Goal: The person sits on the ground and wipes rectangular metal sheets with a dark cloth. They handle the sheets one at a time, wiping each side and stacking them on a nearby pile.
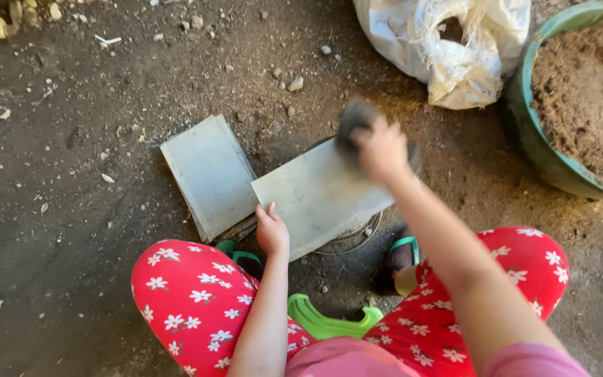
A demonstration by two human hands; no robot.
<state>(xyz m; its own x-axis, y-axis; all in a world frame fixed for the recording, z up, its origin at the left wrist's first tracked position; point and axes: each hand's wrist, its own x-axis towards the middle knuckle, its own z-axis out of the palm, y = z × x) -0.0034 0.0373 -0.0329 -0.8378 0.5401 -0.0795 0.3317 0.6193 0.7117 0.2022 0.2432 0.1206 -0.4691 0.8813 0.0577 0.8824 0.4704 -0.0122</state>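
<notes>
The left hand (272, 232) pins the near edge of a grey slab (319, 195); the right hand (382, 148) grips a dark, blurred pad (354, 122) on the slab's far corner; pressed too hard, the slab could skid off whatever half-hidden support lies beneath, onto the dirt floor (71, 174).

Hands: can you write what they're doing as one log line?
left hand: steadies grey tile by its edge | right hand: holds dark lump over tile, blurred | second tile: on ground beside | tub: soil
</notes>
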